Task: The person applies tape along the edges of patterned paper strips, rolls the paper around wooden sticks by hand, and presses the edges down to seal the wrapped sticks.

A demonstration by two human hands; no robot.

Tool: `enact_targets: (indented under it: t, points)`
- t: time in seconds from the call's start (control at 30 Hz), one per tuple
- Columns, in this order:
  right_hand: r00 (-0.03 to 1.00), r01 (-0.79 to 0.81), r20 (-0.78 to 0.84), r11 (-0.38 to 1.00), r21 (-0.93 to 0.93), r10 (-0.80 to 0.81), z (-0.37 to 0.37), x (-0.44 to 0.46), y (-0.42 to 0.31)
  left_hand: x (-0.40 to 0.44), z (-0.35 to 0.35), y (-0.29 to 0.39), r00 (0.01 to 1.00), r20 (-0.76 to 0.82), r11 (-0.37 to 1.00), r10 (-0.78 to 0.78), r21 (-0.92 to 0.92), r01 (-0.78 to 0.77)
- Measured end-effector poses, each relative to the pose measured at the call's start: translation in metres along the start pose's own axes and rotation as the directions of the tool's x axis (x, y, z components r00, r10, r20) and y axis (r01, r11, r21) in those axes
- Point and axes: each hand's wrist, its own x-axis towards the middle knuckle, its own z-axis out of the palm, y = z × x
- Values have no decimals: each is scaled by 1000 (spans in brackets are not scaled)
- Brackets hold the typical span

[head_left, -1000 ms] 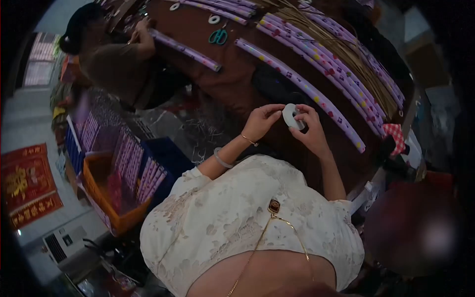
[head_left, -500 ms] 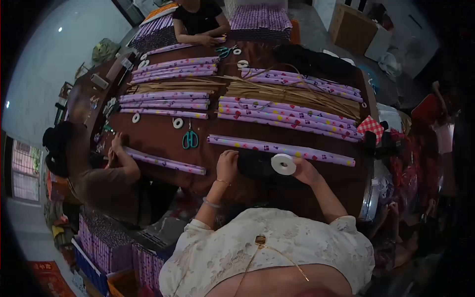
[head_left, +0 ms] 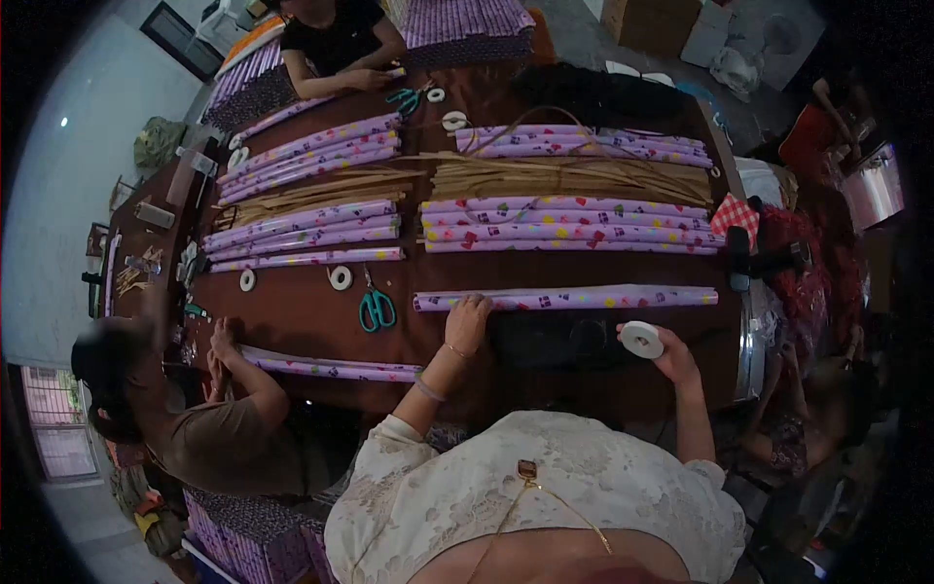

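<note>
A long roll of purple patterned wrapping paper (head_left: 593,298) lies across the table in front of me. My left hand (head_left: 469,323) is on its near edge, close to the left end, with the fingers bent and held together over the paper. In my right hand (head_left: 677,360) is a roll of white tape (head_left: 643,340), gripped by its rim. That hand hovers near the table's front edge, below the right part of the paper roll and apart from it. Teal-handled scissors (head_left: 377,310) lie left of my left hand, beside another white tape roll (head_left: 340,277).
More purple rolls (head_left: 564,234) lie in rows behind, with brown strips (head_left: 574,180) between them. A co-worker at left (head_left: 224,428) handles another purple roll (head_left: 331,366). Another person (head_left: 336,49) leans at the far side. A checked red cloth (head_left: 735,216) is at right.
My left hand has moved up and onto the near paper roll. My right hand has carried the tape to the right, and its face has tilted. The camera view has shifted.
</note>
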Motion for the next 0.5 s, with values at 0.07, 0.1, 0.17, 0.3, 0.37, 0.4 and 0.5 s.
enact_targets:
  t: [0.07,0.1,0.17,0.3,0.37,0.4,0.5]
  points:
    - [1000,-2,7,999,38,1,0,-2,-5,2,0,-2,1000,-18,999,1,-38,-2]
    - [1000,-6,6,998,68,6,0,-3,-5,2,2,-3,1000,-15,999,-11,-50,10]
    - [1000,5,13,1000,10,-6,-1,-2,-9,4,10,-3,995,7,995,-95,-17,95]
    - [997,-68,11,988,-137,70,-24,-1,-3,12,12,-10,999,-41,998,-5,-61,3]
    - [996,-90,0,983,-157,91,-29,0,-5,8,13,-9,1000,-11,998,-15,-67,15]
    - [997,-78,9,986,-151,80,-33,0,-3,8,14,-9,1000,-26,998,-17,-54,16]
    - [998,-56,-9,989,-140,55,-35,-5,-5,10,24,-20,1000,-23,999,-1,-46,0]
